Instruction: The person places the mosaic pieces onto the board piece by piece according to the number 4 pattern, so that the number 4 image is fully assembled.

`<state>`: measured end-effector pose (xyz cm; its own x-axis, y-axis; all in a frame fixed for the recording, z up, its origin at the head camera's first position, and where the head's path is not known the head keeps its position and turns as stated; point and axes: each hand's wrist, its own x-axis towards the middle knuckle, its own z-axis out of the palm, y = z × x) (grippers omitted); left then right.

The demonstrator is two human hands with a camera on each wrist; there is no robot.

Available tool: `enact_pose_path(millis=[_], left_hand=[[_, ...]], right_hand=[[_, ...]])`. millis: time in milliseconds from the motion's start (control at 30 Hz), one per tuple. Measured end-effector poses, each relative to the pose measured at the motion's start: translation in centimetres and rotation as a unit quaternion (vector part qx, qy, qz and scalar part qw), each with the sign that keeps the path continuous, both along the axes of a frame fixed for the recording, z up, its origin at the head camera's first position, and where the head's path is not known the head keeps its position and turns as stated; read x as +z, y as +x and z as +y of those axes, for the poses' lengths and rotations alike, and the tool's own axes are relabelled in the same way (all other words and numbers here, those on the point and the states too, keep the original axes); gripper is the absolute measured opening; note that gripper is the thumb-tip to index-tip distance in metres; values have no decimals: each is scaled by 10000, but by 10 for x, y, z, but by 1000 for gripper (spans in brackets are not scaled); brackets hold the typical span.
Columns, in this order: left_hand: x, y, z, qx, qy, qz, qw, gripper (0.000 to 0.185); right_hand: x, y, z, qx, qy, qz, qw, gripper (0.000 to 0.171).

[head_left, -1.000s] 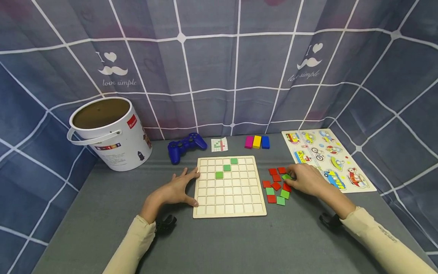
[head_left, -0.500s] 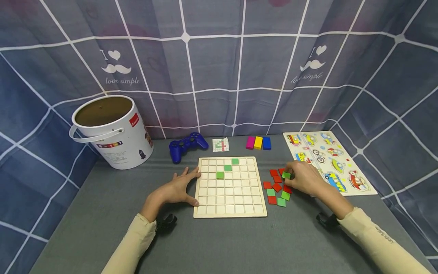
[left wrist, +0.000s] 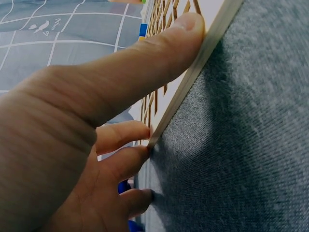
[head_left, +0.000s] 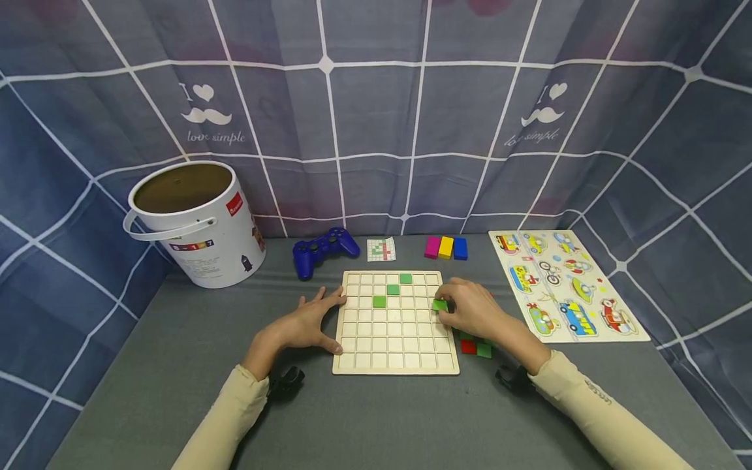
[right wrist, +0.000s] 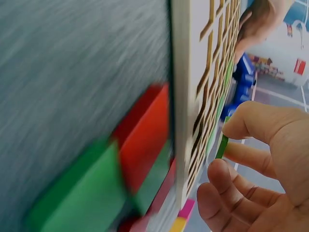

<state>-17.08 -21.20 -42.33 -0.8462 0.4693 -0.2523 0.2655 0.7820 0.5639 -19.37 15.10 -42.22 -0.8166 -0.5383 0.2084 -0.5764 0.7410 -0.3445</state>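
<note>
A wooden grid board (head_left: 395,356) lies on the grey table with three green tiles (head_left: 392,289) set in a diagonal. My right hand (head_left: 464,312) pinches a green tile (head_left: 439,305) over the board's right columns; the wrist view shows the tile (right wrist: 222,144) edge-on between thumb and finger. My left hand (head_left: 308,323) rests open against the board's left edge, thumb (left wrist: 145,58) on the rim (left wrist: 193,82). Loose red and green tiles (head_left: 476,347) lie right of the board, partly hidden by my right hand.
A white bucket (head_left: 190,225) stands at back left. A blue game controller (head_left: 323,250), a small pattern card (head_left: 380,249) and pink, yellow and blue blocks (head_left: 446,247) lie behind the board. A vehicle puzzle board (head_left: 564,284) lies at right. Checked fabric walls surround the table.
My right hand lifted a green tile from the loose pile and carried it left over the board's right side. The left hand stayed put.
</note>
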Motion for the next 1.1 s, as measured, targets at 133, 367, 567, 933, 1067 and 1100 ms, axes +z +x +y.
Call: enact_pose_path(millis=[133, 367, 567, 933, 1067, 1100], left_hand=[[0, -1, 1, -11, -29, -13, 10000, 107], [1, -1, -2, -46, -11, 55, 10000, 107], [2, -2, -5, -101, 44, 103, 9999, 106], [0, -1, -3, -151, 15, 104, 9998, 106], [0, -1, -3, -168, 73, 113, 9998, 106], [-1, -2, -3, -183, 94, 129, 9997, 106]], right_hand=[[-3, -1, -21, 276, -77, 17, 9996, 18], [-4, -4, -57, 605, -65, 67, 9981, 16], [-4, -6, -81, 770, -20, 17, 9970, 17], [-4, -7, -117, 1023, 326, -20, 9942, 12], [-4, -8, -125, 1047, 501, 51, 9932, 11], [-4, -8, -126, 1058, 534, 66, 9929, 11]])
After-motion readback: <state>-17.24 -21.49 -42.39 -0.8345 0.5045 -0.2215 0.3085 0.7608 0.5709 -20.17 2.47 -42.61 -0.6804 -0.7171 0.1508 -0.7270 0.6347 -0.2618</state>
